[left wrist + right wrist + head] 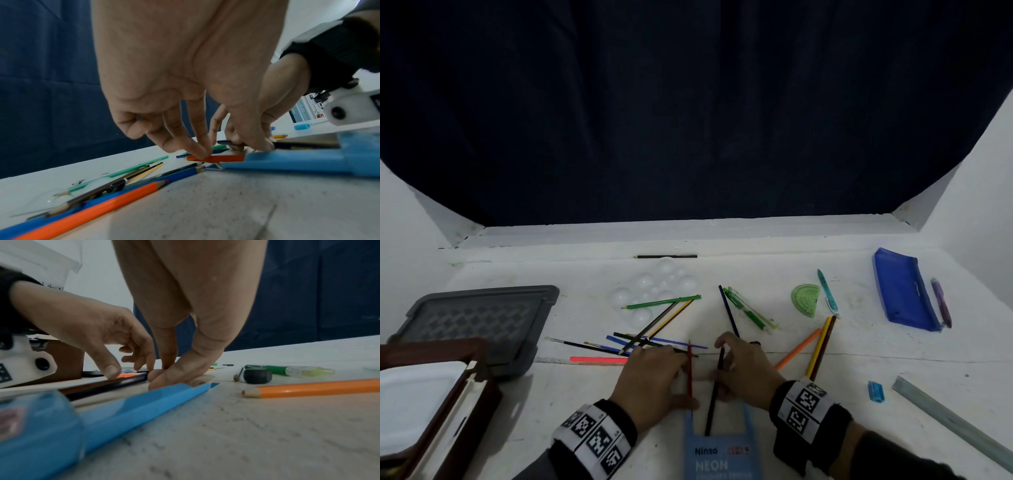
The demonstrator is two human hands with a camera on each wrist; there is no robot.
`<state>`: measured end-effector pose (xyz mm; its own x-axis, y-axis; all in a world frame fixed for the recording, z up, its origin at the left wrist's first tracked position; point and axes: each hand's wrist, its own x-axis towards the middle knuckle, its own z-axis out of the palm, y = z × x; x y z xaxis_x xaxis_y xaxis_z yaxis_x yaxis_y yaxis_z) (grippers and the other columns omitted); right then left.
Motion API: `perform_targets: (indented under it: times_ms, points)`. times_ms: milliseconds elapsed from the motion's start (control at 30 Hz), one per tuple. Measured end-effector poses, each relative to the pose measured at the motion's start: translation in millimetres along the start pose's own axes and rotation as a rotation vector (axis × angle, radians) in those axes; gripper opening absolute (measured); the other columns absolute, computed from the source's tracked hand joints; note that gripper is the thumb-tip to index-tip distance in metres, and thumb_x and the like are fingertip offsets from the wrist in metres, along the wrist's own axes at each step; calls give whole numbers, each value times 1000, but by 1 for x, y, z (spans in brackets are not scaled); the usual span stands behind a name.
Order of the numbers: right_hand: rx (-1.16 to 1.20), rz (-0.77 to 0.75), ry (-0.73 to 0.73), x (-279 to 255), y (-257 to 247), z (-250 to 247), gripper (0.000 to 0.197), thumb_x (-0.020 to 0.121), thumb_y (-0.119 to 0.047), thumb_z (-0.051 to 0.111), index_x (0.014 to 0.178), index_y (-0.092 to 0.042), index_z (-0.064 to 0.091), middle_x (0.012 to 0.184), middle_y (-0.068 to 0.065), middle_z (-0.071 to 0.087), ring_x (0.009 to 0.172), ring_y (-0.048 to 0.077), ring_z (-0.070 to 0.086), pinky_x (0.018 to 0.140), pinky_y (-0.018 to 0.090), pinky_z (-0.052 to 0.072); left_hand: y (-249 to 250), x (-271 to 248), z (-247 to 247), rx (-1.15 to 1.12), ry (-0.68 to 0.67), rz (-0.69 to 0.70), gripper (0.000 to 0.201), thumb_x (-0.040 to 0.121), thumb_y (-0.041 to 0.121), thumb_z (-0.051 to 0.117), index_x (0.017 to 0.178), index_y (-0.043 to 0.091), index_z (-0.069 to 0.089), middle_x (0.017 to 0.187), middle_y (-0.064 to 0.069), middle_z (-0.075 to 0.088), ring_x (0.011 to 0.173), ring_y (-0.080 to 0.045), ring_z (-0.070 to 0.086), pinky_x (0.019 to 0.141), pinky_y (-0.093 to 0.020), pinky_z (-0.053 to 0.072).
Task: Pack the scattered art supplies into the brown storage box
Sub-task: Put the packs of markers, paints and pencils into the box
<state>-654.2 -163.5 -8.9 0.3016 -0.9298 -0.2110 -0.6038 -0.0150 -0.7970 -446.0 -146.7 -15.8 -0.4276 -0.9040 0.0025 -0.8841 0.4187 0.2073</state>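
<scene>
White table point(825, 428) — dark blue curtain point(688, 102) behind, white walls point(979, 171) flanking.

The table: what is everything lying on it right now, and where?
Pencil box: one, light blue, open, near edge between the wrists.
Red pencil: one, under the left fingers.
Black pencil: one, its end in the pencil box.
Loose pencils and brushes: a crossed heap, mixed colours, centre.
Orange pencil: one, right of the hands.
Paint palette: one, clear, behind the heap.
Protractor: one, green, right.
Pencil pouch: one, blue, far right.
Sharpener: one, blue, near right.
Ruler: one, clear, right edge.
Grey tray: one, left.
Brown box: one, near left.
Left hand: pinches the red pencil.
Right hand: grips the black pencil.
</scene>
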Motion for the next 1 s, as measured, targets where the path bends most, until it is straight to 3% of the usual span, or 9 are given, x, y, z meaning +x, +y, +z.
perform_targets:
  times_ms: [67, 133, 300, 433, 600, 667, 767, 867, 1000]
  points:
    - [-39, -32, -27, 0, -4, 2, 50, 83, -18, 76, 127, -11, 52, 87, 5, 68, 65, 9, 65, 64, 22, 57, 0, -9, -3, 10, -28, -16, 77, 59, 83, 45, 116, 34, 64, 104, 13, 63, 99, -11, 60, 83, -33, 40]
    - [-184, -105, -57, -3, -8, 1, 65, 78, -21, 80, 136, -13, 52, 106, 5, 67, 86, 11, 64, 80, 23, 54, -4, -21, -5, 83, -135, 11, 90, 64, 83, 35, 138, 34, 50, 131, 12, 51, 124, -12, 43, 99, -35, 31]
    - [-606, -259, -178, -17, -16, 7, 55, 85, -36, 71, 134, -15, 56, 126, 5, 48, 118, 22, 45, 99, 32, 39, -4, -44, -5, 67, -268, 81, 83, 82, 73, 50, 152, 34, 27, 159, 15, 25, 143, -14, 20, 101, -42, 20]
    - [-675, -320, -211, -26, -16, 26, 34, 90, -26, 64, 118, -7, 61, 126, 8, 52, 117, 23, 45, 98, 34, 39, -3, -47, 9, 95, -194, 103, 83, 82, 74, 47, 152, 35, 27, 157, 17, 28, 139, -18, 30, 98, -45, 26]
    - [-709, -363, -224, -28, -10, 35, 21, 92, -15, 52, 100, -3, 68, 107, 11, 64, 100, 26, 60, 87, 39, 49, -1, -49, 8, 92, -220, 70, 81, 85, 73, 46, 153, 40, 18, 157, 24, 21, 138, -10, 23, 100, -41, 22]
    - [-703, -416, -173, -26, -19, 29, 24, 92, -21, 50, 98, -9, 70, 99, 8, 68, 91, 24, 62, 83, 39, 51, 0, -50, 5, 84, -215, 74, 77, 84, 75, 41, 151, 41, 25, 156, 24, 24, 137, -9, 25, 100, -42, 23]
    - [-620, -492, -21, -14, -31, 21, 24, 92, -26, 49, 91, -16, 71, 91, 2, 66, 83, 19, 61, 76, 38, 53, -12, -48, 1, 17, -116, -21, 65, 81, 73, 32, 133, 39, 52, 139, 22, 48, 131, -6, 39, 96, -38, 24]
    - [-553, -500, 22, 10, -34, 18, 23, 94, -21, 49, 96, -15, 71, 96, 3, 62, 92, 19, 55, 79, 38, 50, -35, -42, -10, 21, 77, -156, 41, 87, 61, 43, 118, 38, 60, 121, 19, 57, 118, -8, 53, 84, -36, 26]
    - [-763, -552, -18, 36, -43, 26, 25, 95, -23, 47, 102, -16, 70, 105, 4, 58, 104, 24, 47, 79, 39, 44, -63, -37, -17, 76, 75, -282, 25, 88, 43, 56, 111, 34, 60, 116, 13, 58, 112, -16, 56, 80, -36, 21]
